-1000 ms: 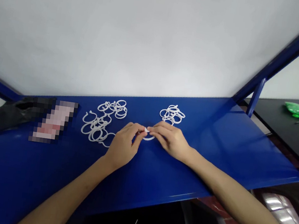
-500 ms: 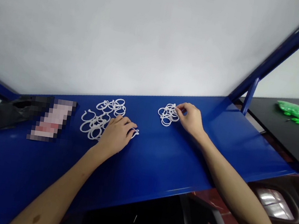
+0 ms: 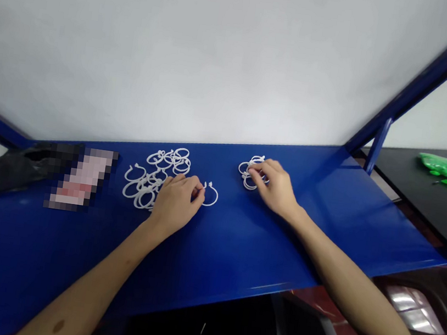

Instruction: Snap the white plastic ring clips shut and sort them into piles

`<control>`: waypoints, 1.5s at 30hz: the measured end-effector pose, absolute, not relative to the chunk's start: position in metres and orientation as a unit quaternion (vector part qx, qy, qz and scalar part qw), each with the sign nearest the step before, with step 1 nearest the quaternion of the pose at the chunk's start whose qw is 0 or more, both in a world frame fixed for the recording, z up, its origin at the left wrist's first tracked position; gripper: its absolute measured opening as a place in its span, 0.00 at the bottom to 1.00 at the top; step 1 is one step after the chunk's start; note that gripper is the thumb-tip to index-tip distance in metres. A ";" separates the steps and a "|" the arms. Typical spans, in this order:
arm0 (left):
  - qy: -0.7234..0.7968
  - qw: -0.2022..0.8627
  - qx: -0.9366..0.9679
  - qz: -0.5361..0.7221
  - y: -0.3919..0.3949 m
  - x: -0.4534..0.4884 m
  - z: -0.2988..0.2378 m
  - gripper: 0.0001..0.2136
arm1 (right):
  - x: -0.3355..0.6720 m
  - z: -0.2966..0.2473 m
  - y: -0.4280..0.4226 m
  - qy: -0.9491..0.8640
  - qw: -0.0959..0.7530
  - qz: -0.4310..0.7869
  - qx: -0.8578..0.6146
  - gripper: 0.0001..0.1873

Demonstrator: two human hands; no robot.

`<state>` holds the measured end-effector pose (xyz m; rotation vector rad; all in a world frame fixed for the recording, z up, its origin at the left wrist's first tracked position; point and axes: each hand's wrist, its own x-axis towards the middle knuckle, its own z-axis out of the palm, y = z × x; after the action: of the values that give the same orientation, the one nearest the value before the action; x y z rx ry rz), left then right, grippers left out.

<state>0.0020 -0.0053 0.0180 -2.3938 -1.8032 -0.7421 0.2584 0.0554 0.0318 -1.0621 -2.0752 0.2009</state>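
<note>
My left hand (image 3: 181, 197) has its thumb and forefinger pinched at one end of a white open curtain ring (image 3: 216, 198), which lies out to the right of the fingers. Beneath and to the left of that hand, several more white rings form a loose, tangled pile (image 3: 144, 198), reaching back toward the wall. My right hand (image 3: 277, 186) bends over a smaller cluster of white rings (image 3: 244, 167), thumb and fingertips closed together on a ring there. Its fingers cover part of that cluster.
Everything lies on a blue table (image 3: 211, 254) against a white wall. At the left are a black plastic bag (image 3: 19, 169) and a blurred-out pink card (image 3: 83, 175). A blue frame post stands at the right, beyond it a black table with a bag of green pieces (image 3: 446, 165).
A single ring now shows clearly at my left fingertips, to the right of the hand. My right hand has shifted a little left and down, further over its cluster.
</note>
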 end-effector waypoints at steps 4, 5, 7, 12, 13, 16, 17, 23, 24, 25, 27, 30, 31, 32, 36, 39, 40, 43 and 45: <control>-0.579 0.036 -0.758 -0.298 -0.009 0.008 0.020 0.09 | 0.233 0.033 0.026 -0.831 0.344 0.259 -0.352 0.12; -0.573 0.032 -0.758 -0.309 -0.011 0.010 0.020 0.09 | 0.228 0.031 0.021 -0.822 0.345 0.291 -0.347 0.12; -0.560 0.013 -0.763 -0.322 -0.014 0.015 0.020 0.09 | 0.222 0.025 0.016 -0.804 0.356 0.331 -0.341 0.11; -0.562 -0.090 -0.739 -0.360 -0.016 0.020 0.021 0.06 | 0.220 0.017 0.016 -0.790 0.377 0.344 -0.339 0.08; -0.569 -0.126 -0.726 -0.365 -0.016 0.020 0.021 0.06 | 0.219 0.016 0.016 -0.793 0.379 0.338 -0.336 0.07; -0.580 -0.245 -0.688 -0.361 -0.016 0.019 0.025 0.09 | 0.218 0.017 0.014 -0.805 0.388 0.314 -0.321 0.07; -0.579 -0.275 -0.679 -0.358 -0.016 0.019 0.025 0.10 | 0.218 0.017 0.014 -0.810 0.391 0.304 -0.315 0.08; -0.557 -0.343 -0.670 -0.351 -0.021 0.021 0.024 0.09 | 0.219 0.013 0.013 -0.837 0.400 0.253 -0.276 0.06; -0.554 -0.341 -0.674 -0.350 -0.022 0.022 0.024 0.08 | 0.219 0.013 0.013 -0.842 0.397 0.250 -0.267 0.07; -0.551 -0.333 -0.681 -0.349 -0.023 0.023 0.023 0.08 | 0.220 0.013 0.013 -0.847 0.392 0.248 -0.259 0.08; -0.545 -0.308 -0.699 -0.345 -0.025 0.024 0.023 0.07 | 0.222 0.014 0.012 -0.859 0.378 0.239 -0.248 0.10; -0.543 -0.262 -0.724 -0.335 -0.027 0.026 0.020 0.07 | 0.225 0.014 0.010 -0.876 0.363 0.215 -0.234 0.12; -0.543 -0.248 -0.731 -0.332 -0.028 0.026 0.020 0.07 | 0.226 0.014 0.009 -0.881 0.360 0.205 -0.227 0.12; -0.542 -0.235 -0.737 -0.328 -0.028 0.027 0.019 0.07 | 0.227 0.014 0.009 -0.886 0.356 0.197 -0.222 0.12; -0.533 -0.210 -0.754 -0.321 -0.027 0.027 0.018 0.08 | 0.227 0.018 0.010 -0.899 0.337 0.174 -0.218 0.12; -0.515 -0.180 -0.774 -0.323 -0.020 0.022 0.021 0.06 | 0.229 0.029 0.014 -0.903 0.317 0.138 -0.257 0.11; -0.514 -0.149 -0.782 -0.321 -0.017 0.019 0.022 0.06 | 0.232 0.033 0.017 -0.898 0.310 0.115 -0.289 0.10; -0.543 -0.018 -0.788 -0.290 -0.006 0.005 0.021 0.11 | 0.247 0.044 0.028 -0.854 0.292 0.028 -0.431 0.09; -0.576 0.048 -0.777 -0.249 0.002 -0.005 0.017 0.16 | 0.261 0.048 0.036 -0.809 0.263 -0.015 -0.526 0.08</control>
<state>-0.0053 0.0016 0.0171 -2.3681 -1.7576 -0.7600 0.2612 0.0365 0.0484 -1.4211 -2.1870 -0.0395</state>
